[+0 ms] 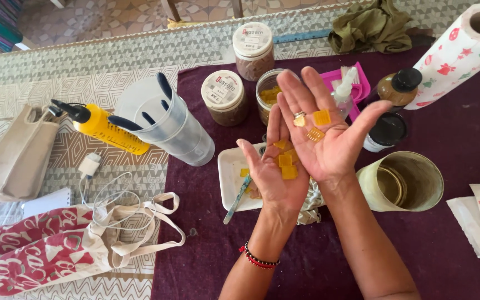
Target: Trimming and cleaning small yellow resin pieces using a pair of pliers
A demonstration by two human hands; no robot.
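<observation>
maroon cloth (pixel 451 139); palms cradle yellow squares (pixel 285 161).

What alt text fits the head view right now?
Two open palms, left hand and right hand, display small yellow squares above a white tray on a purple tablecloth, with lidded jars behind.

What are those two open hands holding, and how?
Nothing is gripped: small flat yellow-orange squares lie loose on the open left hand, and more on the open right hand.
</observation>
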